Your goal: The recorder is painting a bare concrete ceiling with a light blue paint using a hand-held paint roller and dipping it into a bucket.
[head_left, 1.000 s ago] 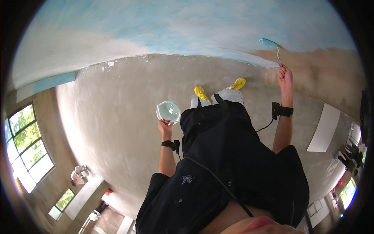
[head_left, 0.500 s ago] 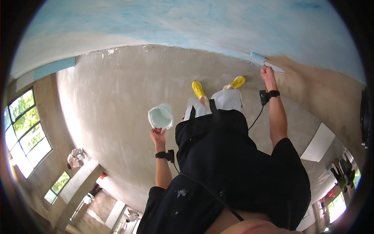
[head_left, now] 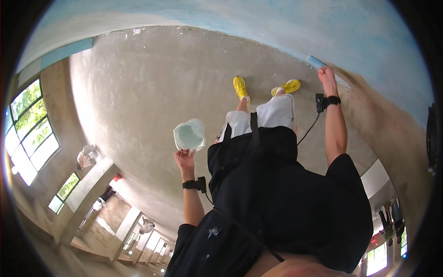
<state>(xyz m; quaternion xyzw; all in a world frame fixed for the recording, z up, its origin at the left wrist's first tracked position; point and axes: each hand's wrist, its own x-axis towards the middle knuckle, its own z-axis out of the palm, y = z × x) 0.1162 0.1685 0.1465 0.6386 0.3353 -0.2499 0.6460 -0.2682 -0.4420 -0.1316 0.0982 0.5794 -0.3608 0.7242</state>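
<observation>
My left hand (head_left: 185, 158) is closed on the near rim of a white bucket (head_left: 189, 134), held out over the floor to my left. Pale, whitish-green paint coats the inside of the bucket. Out to my right, my right hand (head_left: 327, 75) is closed round the handle of a small paint roller, most of that handle hidden by the fingers. The light-blue sleeve of the paint roller (head_left: 316, 61) lies against the lower part of the wall (head_left: 277, 27), which is painted in cloudy blue and white. Below the roller a whitish strip borders bare brown plaster.
Grey concrete floor (head_left: 138, 83) with small paint specks stretches along the wall. My yellow shoes (head_left: 240, 85) stand apart on it. Windows (head_left: 32, 134) and a person (head_left: 86, 157) are at the left. More people (head_left: 392, 221) are far right, near a white panel (head_left: 374, 177).
The view has tilted, so the wall edge sits higher. My right hand and the roller have shifted slightly right along the wall. The bucket stays in my left hand.
</observation>
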